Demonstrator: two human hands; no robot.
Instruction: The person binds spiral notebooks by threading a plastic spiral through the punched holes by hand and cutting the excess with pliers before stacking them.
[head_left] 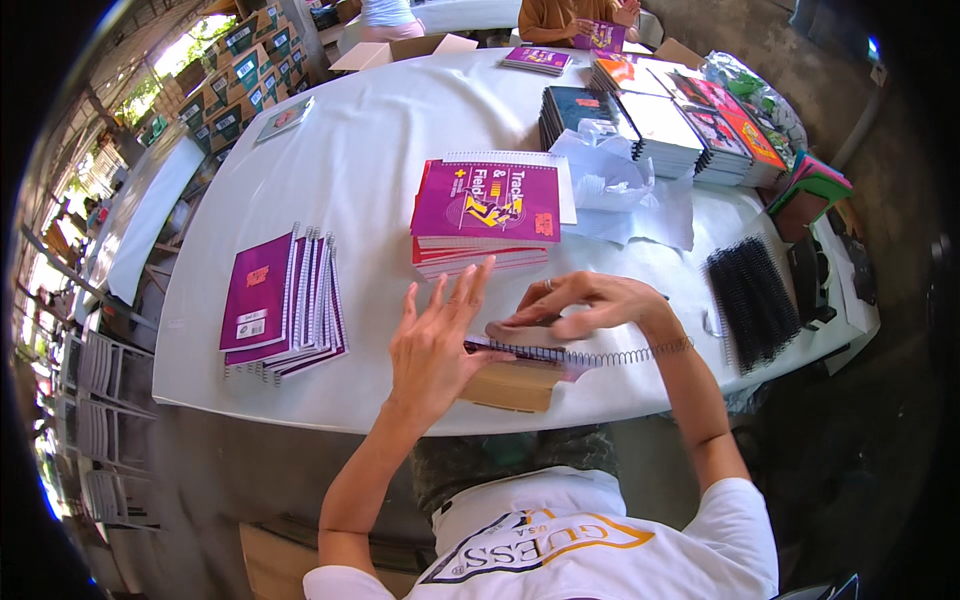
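My left hand (432, 345) rests with fingers spread on a notebook (520, 378) lying at the near edge of the white table (380, 130). My right hand (590, 305) lies across the notebook's top edge, fingers pinched at the black spiral wire (610, 356) that sticks out to the right. The notebook shows a brown cardboard back. Just beyond my hands stands a stack of purple-covered notebooks (487, 212).
A fanned stack of spiral-bound purple notebooks (285, 300) lies at the left. Black spiral coils (752, 295) sit at the right, crumpled plastic wrap (615, 185) behind. Rows of stacked notebooks (660, 120) fill the far right. Other people stand at the far end; cardboard boxes (230, 80) stand at the left.
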